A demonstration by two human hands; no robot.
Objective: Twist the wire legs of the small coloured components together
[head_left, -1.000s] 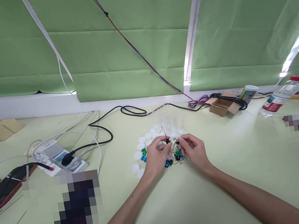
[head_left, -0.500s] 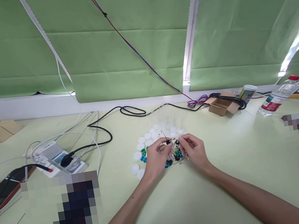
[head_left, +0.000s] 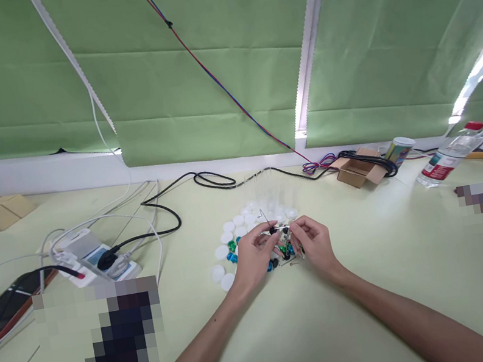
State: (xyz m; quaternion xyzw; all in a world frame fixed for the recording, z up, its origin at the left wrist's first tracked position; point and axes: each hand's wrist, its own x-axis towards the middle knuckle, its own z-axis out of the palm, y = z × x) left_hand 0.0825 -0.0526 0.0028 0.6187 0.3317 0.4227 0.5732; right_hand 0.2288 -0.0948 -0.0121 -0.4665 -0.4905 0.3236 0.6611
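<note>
My left hand [head_left: 252, 256] is closed in a pinch on a small black part [head_left: 272, 231] with a thin bent wire [head_left: 264, 217] sticking up from it. Facing it, my right hand [head_left: 317, 245] pinches the end of a thin pale rod [head_left: 283, 228] that spans the gap to the black part. Whether the rod and the part are joined I cannot tell. Below the fingers lie small black, blue and green pieces [head_left: 286, 254], partly hidden by the hands. Several white round caps [head_left: 222, 252] are spread to the left, with blue beads [head_left: 232, 257] among them.
Several clear tubes [head_left: 268, 189] stand behind the hands. A small open cardboard box [head_left: 356, 174] with coiled black cable, a canister [head_left: 400, 149] and a water bottle [head_left: 445, 162] are at the back right. A power strip [head_left: 96, 254] with cords lies left.
My right fingers have shifted very slightly, and the rod between the hands now lies more level. The left hand stays almost still with the black part in it.
</note>
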